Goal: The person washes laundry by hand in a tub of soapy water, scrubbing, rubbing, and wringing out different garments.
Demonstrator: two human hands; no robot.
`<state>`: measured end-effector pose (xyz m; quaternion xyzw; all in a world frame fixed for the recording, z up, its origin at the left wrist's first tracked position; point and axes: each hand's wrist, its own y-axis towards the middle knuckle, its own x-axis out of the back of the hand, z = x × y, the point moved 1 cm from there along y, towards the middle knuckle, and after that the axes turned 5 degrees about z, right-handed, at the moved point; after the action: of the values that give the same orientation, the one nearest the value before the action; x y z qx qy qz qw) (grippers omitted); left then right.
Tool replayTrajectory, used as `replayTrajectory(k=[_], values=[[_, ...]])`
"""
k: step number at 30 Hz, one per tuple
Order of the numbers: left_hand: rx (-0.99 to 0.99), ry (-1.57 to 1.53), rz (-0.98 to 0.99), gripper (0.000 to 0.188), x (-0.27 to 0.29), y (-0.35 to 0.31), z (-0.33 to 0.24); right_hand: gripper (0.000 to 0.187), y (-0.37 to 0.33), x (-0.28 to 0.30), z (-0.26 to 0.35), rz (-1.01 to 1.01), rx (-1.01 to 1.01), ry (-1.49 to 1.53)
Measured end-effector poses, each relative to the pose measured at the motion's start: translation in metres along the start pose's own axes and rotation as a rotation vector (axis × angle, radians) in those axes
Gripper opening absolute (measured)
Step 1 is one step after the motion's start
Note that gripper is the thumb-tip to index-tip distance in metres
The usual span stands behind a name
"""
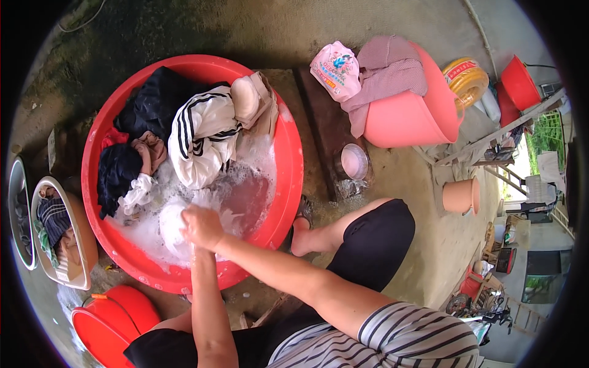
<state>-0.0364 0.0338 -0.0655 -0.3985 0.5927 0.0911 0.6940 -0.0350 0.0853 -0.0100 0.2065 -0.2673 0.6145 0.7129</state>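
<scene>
A large red tub [291, 172] of sudsy water stands before me. Low in it, my right hand [204, 228] is closed round a white, foam-covered cloth [175, 230]. My left forearm [210, 306] reaches up to the same spot, but the right hand hides the left fingers. Just beyond lies a white garment with black stripes [199, 138], partly in the foam. Dark clothes [153, 101] heap at the tub's far left, with a small white cloth [138, 191] below them. A beige padded piece [245, 101] leans on the far right rim.
At right, a pink tub [399, 119] carries a mauve cloth [392, 67] and a pink packet [335, 70]. A metal bowl [354, 162] stands near it, a peach bucket [460, 196] farther right. At left are a clothes basin [86, 245] and a red bucket [116, 319].
</scene>
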Motion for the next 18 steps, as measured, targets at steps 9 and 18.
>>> replayTrajectory(k=[9, 18], values=[[0.211, 0.284, -0.535, 0.063, 0.032, 0.006, 0.020, 0.038, 0.011, 0.062, -0.187, -0.242, -0.490, -0.096], [0.231, 0.222, -0.306, 0.046, 0.065, -0.003, -0.016, 0.020, -0.056, -0.022, -0.055, 0.107, -0.133, 0.245]])
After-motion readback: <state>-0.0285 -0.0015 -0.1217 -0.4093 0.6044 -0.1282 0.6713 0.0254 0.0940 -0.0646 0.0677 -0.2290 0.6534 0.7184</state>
